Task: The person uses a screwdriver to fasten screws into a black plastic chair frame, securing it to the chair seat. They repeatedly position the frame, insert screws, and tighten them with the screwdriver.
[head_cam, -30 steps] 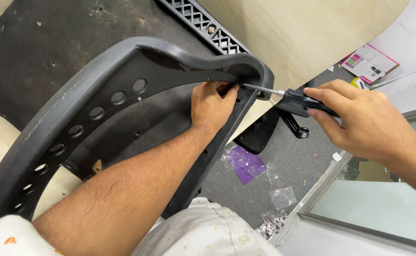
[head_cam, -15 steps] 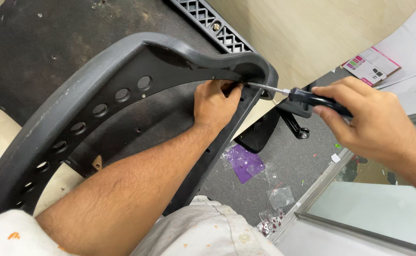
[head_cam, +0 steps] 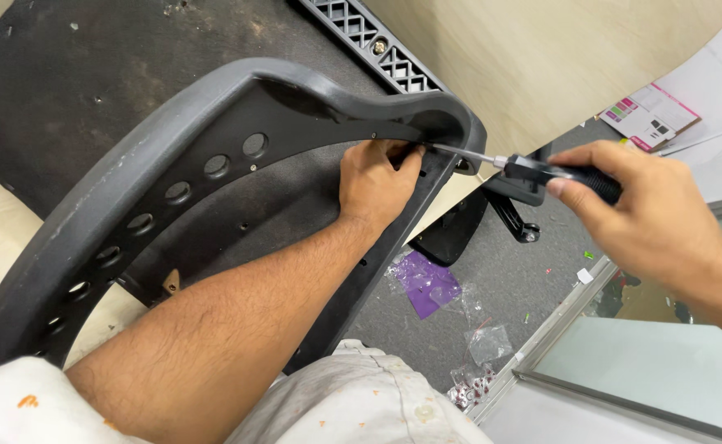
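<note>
Screwdriver (head_cam: 533,170) sits right of centre in the frame, its thin metal shaft pointing left into the inner corner of the curved grey plastic frame (head_cam: 171,156), where the tip meets a fastener too small to make out. The right hand (head_cam: 649,218) is closed firmly round the black handle. The left hand (head_cam: 375,182) is curled at the frame's edge just beside the tip, fingers pinched in around the spot. To drive well here, the shaft should probably stay in line with the fastener while the left fingers steady the tip, pressure going straight along the shaft. Below, toward lower centre, a purple plastic bag (head_cam: 427,284) and small clear bags (head_cam: 486,344) lie on grey carpet (head_cam: 542,279).
</note>
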